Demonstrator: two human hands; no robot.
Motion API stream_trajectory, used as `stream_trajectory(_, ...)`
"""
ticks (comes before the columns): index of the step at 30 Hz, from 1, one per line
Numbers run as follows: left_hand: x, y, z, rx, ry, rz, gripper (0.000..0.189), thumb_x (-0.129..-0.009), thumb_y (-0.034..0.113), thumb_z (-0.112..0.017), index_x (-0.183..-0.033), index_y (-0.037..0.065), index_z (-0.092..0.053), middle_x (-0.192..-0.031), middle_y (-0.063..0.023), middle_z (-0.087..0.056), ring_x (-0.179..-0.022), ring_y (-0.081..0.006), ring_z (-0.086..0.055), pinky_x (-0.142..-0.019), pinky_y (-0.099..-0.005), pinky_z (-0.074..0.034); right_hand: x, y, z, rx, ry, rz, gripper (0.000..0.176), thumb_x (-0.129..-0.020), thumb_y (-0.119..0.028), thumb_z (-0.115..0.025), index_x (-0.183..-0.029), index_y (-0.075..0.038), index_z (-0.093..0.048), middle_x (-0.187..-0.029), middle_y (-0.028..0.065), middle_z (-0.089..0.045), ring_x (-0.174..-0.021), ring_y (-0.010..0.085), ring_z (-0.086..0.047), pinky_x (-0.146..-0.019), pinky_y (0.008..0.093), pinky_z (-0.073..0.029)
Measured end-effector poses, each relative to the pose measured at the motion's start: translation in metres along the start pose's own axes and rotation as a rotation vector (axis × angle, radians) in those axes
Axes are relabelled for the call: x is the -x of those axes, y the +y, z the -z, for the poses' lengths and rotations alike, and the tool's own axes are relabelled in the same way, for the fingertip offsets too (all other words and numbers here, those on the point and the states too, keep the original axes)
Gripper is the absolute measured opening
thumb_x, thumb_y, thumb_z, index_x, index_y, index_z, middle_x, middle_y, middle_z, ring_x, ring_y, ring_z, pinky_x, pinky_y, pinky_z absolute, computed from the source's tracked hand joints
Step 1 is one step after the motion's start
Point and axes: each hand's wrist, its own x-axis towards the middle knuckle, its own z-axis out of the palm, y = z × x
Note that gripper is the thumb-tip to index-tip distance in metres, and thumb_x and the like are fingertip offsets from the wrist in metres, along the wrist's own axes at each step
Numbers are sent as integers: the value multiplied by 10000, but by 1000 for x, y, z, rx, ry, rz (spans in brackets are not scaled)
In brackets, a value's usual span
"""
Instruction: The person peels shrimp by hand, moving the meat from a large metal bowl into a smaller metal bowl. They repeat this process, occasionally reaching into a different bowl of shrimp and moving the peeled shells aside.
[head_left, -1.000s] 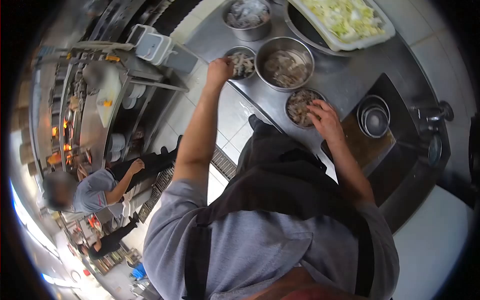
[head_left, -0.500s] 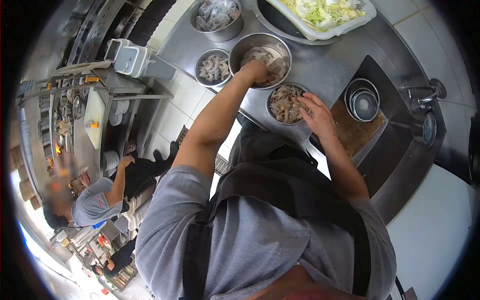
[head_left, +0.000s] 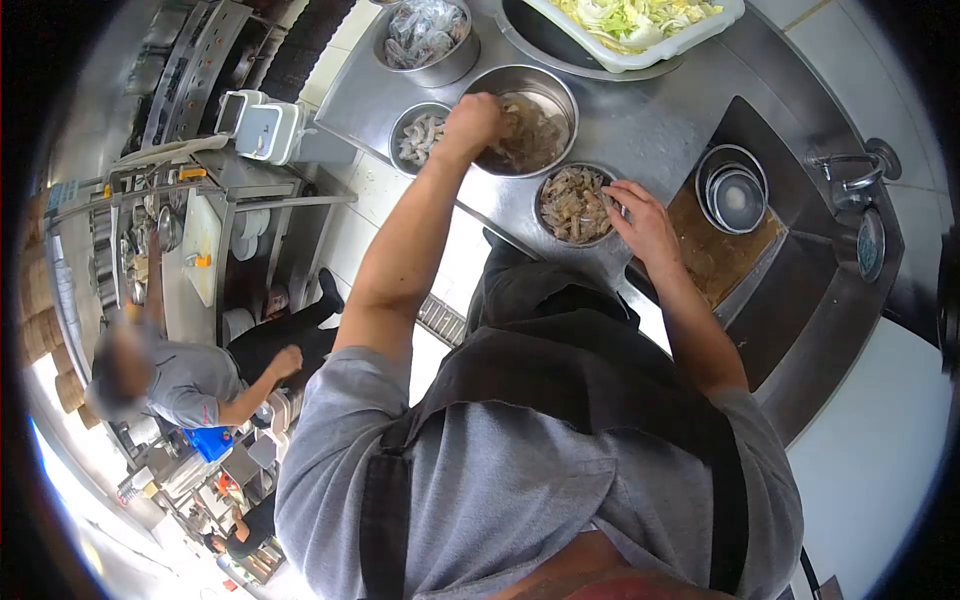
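Observation:
My left hand (head_left: 475,124) is over the left rim of a large steel bowl (head_left: 574,112) that holds raw shrimp in liquid (head_left: 528,135). Its fingers are curled, and what they hold is hidden. Just left of it stands a smaller bowl of pale peeled shrimp (head_left: 419,139). My right hand (head_left: 643,228) rests at the right rim of a small bowl of shrimp pieces or shells (head_left: 574,205), its fingers apart and the fingertips at the contents.
A bowl with plastic-wrapped contents (head_left: 424,35) and a white basket of cut cabbage (head_left: 640,25) stand farther back. At right are a sink with nested bowls (head_left: 735,195) and a faucet (head_left: 860,180). A co-worker (head_left: 190,375) is at the left.
My left hand has come up and left, out of the large bowl to its left rim. My right hand has shifted slightly right with its fingers more bent. The co-worker has changed posture.

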Motion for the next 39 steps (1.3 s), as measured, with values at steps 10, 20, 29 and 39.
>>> stream_trajectory(10, 44, 12, 72, 345, 196, -33, 220, -790, 227, -613, -927, 94, -720, -877, -188, -683, -829, -352, -661, -786, -424, -520, -15, -16, 1, -18, 4, 85, 242, -845, -120, -603, -1061, -23, -656, -1102, 135, -623, -984, 330, -613, -849, 385, -495)
stream_trajectory(20, 40, 8, 59, 326, 170, -165, 217, -796, 182, -640, -971, 74, -708, -875, -176, -690, -818, -316, -674, -764, -377, -521, -11, -28, -2, -69, 6, 90, 226, -841, -125, -620, -1033, -14, -663, -1083, 140, -634, -968, 332, -621, -848, 386, -497)
stream_trajectory(29, 70, 41, 87, 659, 88, -174, 275, -804, 69, -654, -1075, 30, -673, -949, -94, -701, -846, -171, -643, -765, -302, -506, -45, -68, 24, -171, 92, 133, 211, -849, -126, -631, -1023, -10, -663, -1042, 146, -648, -866, 328, -644, -773, 368, -515)
stream_trajectory(39, 96, 81, 35, 1044, -280, -245, 312, -768, -26, -651, -1071, 11, -585, -939, -77, -659, -887, -136, -602, -749, -259, -474, -38, -57, 13, -119, 32, 58, 273, -843, -186, -643, -1057, -17, -648, -941, 179, -677, -868, 352, -650, -753, 401, -505)
